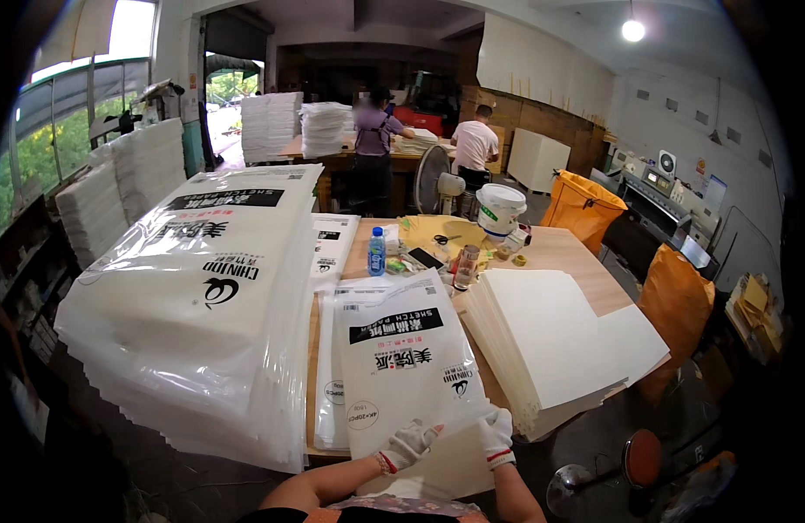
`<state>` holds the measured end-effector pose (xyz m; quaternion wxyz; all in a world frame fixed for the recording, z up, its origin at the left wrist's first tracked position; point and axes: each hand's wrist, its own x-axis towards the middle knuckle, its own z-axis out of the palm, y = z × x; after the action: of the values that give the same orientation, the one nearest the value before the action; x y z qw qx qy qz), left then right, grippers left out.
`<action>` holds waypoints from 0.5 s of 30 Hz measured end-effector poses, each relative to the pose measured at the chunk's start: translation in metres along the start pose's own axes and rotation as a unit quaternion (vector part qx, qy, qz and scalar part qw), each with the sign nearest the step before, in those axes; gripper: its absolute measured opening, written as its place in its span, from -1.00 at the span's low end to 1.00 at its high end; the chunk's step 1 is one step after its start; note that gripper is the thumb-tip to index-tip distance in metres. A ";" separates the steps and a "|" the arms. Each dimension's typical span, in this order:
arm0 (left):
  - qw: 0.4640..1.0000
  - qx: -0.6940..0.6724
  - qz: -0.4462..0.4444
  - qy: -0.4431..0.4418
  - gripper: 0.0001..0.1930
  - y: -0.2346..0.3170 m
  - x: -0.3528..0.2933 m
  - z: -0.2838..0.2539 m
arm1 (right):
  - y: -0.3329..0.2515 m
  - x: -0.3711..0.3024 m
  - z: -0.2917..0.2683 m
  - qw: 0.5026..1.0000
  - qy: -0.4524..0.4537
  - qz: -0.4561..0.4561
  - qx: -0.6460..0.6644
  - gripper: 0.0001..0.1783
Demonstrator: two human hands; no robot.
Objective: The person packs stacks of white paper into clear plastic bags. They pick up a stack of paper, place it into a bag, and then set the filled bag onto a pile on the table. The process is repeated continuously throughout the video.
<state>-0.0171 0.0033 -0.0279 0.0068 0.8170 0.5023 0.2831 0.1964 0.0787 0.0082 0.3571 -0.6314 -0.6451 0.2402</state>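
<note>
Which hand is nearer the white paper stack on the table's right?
Right. Right hand is just left of the near end of the white paper stack; left hand is farther left, at the printed bag's near end.

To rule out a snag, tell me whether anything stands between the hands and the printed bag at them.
Nothing visible does. The left hand and right hand are at the near edge of the bag. The bottle stands beyond its far end; the paper stack lies to its right.
</note>
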 end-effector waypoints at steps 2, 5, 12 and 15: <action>0.997 -0.018 0.055 0.057 -0.59 0.005 -0.005 0.016 | 0.012 0.003 0.015 0.990 0.102 0.001 -0.100 -0.86; 0.991 0.088 -0.012 -0.101 -0.60 0.014 -0.025 0.003 | 0.018 0.018 0.016 0.976 -0.001 0.033 -0.214 -0.89; 0.815 -0.158 -0.549 0.101 -0.64 -0.053 -0.126 -0.046 | 0.069 -0.001 -0.012 0.986 -0.150 -0.076 -0.023 -0.80; 0.780 -0.266 -0.563 0.060 -0.59 0.030 -0.104 -0.129 | 0.089 -0.065 -0.032 0.976 -0.177 -0.121 0.046 -0.74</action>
<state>-0.0885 -0.1325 0.0419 0.3519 0.3353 0.7770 0.3999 0.2750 0.0179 -0.0495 0.2924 -0.4794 -0.7577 0.3326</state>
